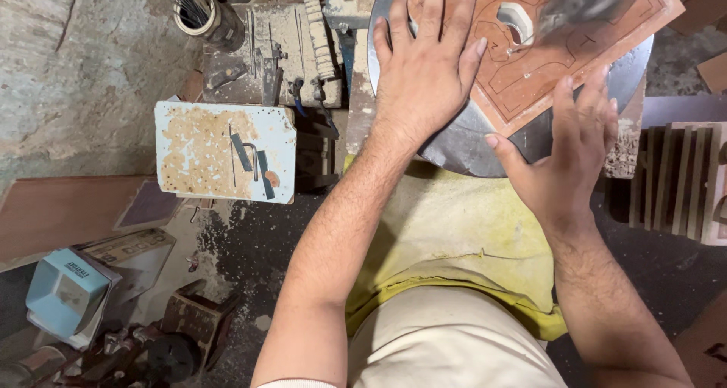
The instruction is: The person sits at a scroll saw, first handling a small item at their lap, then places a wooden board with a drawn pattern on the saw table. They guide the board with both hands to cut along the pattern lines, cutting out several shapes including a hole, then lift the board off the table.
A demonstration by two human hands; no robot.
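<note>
The left hand (424,62) lies flat, fingers spread wide, pressing on the near-left part of a reddish-brown board (530,77), forearm stretched straight up from the lap. The right hand (572,149) is open too, fingers together and pointing up, touching the board's near edge, gripping nothing. The board rests tilted on a round grey metal worktop (462,142), bears scored outline patterns and has a pale cut-out hole (517,21) near its middle.
</note>
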